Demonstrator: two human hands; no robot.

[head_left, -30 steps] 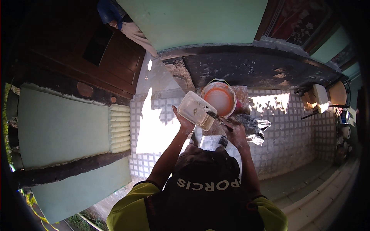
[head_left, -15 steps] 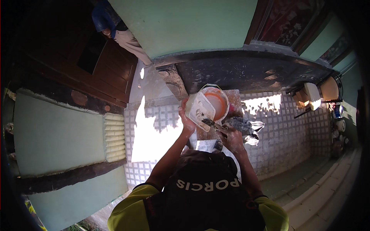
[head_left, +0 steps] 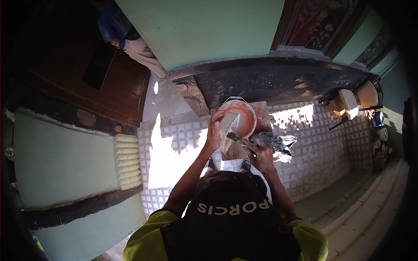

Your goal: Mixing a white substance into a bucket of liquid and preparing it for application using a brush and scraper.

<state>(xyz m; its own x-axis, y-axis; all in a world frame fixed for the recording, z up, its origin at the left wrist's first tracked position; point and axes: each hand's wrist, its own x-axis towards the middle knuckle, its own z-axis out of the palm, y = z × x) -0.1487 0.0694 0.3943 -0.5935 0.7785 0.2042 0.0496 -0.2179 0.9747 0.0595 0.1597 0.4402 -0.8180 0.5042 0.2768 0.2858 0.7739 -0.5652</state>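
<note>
My left hand (head_left: 213, 135) is closed on the side of a pale plastic tub (head_left: 227, 124), which is tipped steeply on its side. The tub leans over a round bucket (head_left: 249, 118) with an orange inside and whitish residue. In my right hand (head_left: 261, 157) is a dark, crusted hand tool (head_left: 235, 138), its end close to the tub's lower edge. Whether that tool is a brush or a scraper I cannot tell. Beside my right hand lies a crumpled grey and black plastic bag (head_left: 278, 145). The bucket stands on a stained brown board (head_left: 263, 108).
A dark ledge (head_left: 261, 78) runs along the green wall behind the bucket. At far left another person (head_left: 139, 54) stands by a brown wooden door (head_left: 124, 78). A chair (head_left: 368, 95) with items stands at right on the tiled floor (head_left: 322, 143).
My left hand has tipped the tub from showing its open inside to nearly on its side over the bucket. My right hand keeps the tool close to it. The view has shifted slightly.
</note>
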